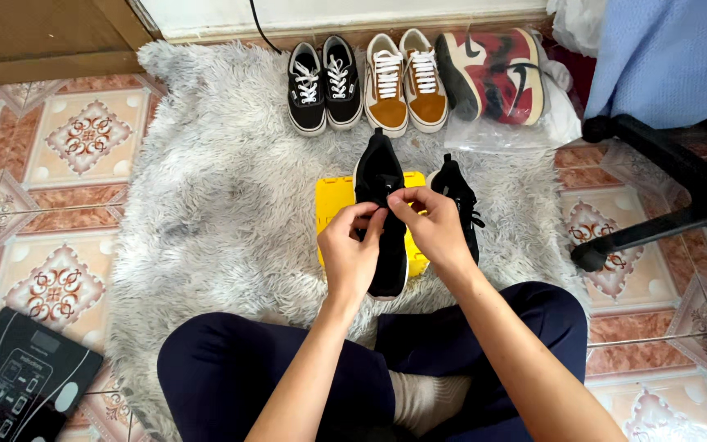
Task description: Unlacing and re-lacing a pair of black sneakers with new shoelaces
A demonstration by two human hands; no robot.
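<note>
A black sneaker (pixel 380 168) lies on a yellow board (pixel 333 196) on the grey shaggy rug (pixel 231 188), toe pointing away from me. My left hand (pixel 351 254) and my right hand (pixel 434 225) meet over its middle, fingertips pinching the black laces. A second black sneaker (pixel 456 188) sits just right of it, partly hidden behind my right hand. My crossed legs in dark trousers fill the bottom of the view.
Along the far rug edge stand a black-and-white pair (pixel 325 82), a tan-and-white pair (pixel 407 78) and a red-black-white shoe (pixel 497 74) on clear plastic. A black bathroom scale (pixel 22 385) lies bottom left. An office chair base (pixel 664 221) stands at right.
</note>
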